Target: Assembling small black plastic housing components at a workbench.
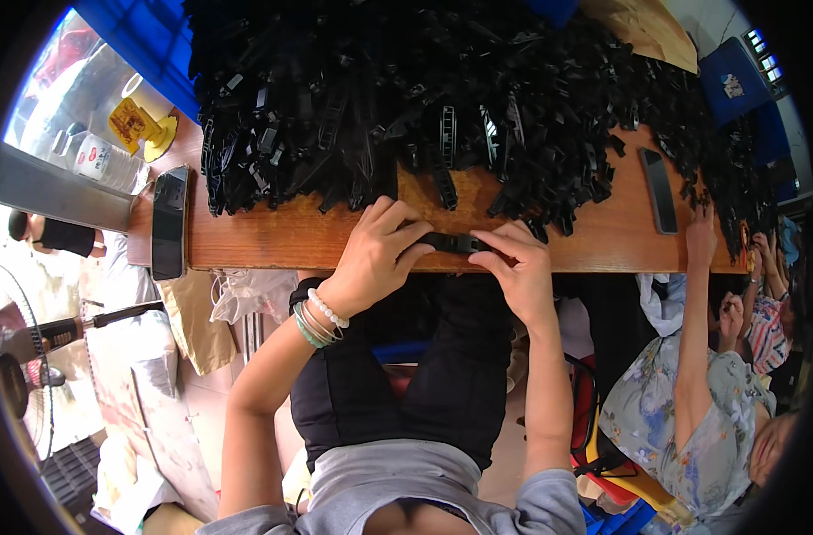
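Observation:
Between both hands, just over the front edge of the wooden table [273, 242], is a small, narrow black plastic piece [451, 242]. My left hand [384, 242] pinches its left end between thumb and fingers; bracelets circle that wrist. At the other end, my right hand [518, 259] grips it the same way. The exact kind of piece is too dark to make out. Beyond my hands rises a large heap of similar long black plastic pieces [371, 107], with a few loose ones lying near my fingertips.
A phone [168, 223] lies at the table's left end, another phone [659, 192] to the right. Far left stand a plastic bottle [108, 160] and a yellow holder [139, 129]. At right, a co-worker in a flowered top [665, 401] reaches to the heap. A fan [23, 357] stands lower left.

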Demonstrator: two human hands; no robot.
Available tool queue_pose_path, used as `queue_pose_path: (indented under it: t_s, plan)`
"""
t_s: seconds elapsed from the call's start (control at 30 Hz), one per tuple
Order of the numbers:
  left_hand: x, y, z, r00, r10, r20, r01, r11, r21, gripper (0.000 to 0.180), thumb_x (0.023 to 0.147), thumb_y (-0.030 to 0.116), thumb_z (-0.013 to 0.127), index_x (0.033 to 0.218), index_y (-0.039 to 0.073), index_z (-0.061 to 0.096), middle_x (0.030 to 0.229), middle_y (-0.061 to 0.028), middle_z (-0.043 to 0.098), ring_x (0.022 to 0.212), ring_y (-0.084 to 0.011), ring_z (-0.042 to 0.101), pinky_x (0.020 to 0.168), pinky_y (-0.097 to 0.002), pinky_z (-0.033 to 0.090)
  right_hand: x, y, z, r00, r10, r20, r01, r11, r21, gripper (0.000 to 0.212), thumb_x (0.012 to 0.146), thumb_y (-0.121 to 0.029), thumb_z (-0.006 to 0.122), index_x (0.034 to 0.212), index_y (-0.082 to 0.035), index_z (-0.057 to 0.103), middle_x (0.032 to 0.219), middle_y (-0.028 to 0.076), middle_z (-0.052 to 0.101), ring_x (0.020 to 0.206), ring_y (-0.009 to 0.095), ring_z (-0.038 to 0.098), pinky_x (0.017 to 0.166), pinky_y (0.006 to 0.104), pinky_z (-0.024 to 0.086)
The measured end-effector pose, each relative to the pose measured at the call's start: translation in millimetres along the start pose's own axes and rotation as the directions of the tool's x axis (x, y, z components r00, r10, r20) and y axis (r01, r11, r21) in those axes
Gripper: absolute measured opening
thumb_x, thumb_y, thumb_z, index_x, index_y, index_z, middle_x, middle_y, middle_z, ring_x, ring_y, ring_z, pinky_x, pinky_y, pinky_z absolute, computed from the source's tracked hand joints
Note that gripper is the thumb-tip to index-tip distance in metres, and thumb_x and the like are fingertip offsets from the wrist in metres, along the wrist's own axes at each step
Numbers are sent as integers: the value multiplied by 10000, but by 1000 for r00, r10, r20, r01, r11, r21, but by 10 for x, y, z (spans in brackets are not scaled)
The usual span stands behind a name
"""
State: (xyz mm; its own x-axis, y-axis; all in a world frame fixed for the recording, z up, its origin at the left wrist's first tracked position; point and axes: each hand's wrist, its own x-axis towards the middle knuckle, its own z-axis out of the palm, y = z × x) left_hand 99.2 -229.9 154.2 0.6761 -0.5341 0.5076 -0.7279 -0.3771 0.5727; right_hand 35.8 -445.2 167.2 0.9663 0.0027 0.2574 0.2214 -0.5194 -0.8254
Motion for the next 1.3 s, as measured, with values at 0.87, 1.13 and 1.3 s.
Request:
queue_pose_path:
  t_s: [0.87,1.13,1.3]
  plan:
    - [455,23,50,893,372,251,-448,778,440,280,745,70,620,1014,-9,612,1046,-128,562,891,-240,557,759,-349,483,-189,257,-82,846,-169,-505,-130,854,-503,174,808,4,726,957,-21,640,961,100,581,816,266,569,728,373,458]
    - [23,22,15,879,455,141,-475,865,165,207,765,112,755,882,12,616,829,-84,566,727,-232,588,594,-342,486,-344,115,76,836,3,-549,-87,988,-127,132,919,-30,636,1050,-33,642,871,49,602,710,124,528,632,262,437]
    - [88,20,0,995,44,-85,-33,992,125,222,770,96,758,931,-9,647,885,-96,591,799,-279,610,664,-367,509,-253,52,48,938,284,-199,-181,889,420,280,970,-31,554,1241,-27,622,822,16,583,662,75,503,631,211,433]
